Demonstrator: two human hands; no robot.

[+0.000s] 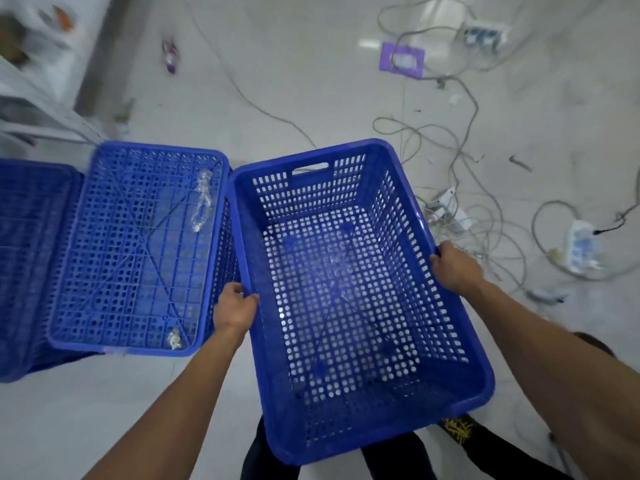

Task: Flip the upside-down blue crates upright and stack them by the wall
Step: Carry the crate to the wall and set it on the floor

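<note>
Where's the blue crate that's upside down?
In the head view, the upside-down crate sits on the left, beside the upright crate held by the left hand and right hand.

Blue, hole-dotted upright crate (311,188); blue, grid-ribbed upturned crate (138,244); pale grey floor (294,81); purple sheet (401,60).

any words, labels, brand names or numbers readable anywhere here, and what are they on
No text can be read in this view.
upright blue crate: no marking visible.
upside-down blue crate: no marking visible.
purple packet on the floor: pale label, too blurred to read.
white power strip: any print is too small and blurred.
shoe: yellow pattern, not legible as letters.
</note>
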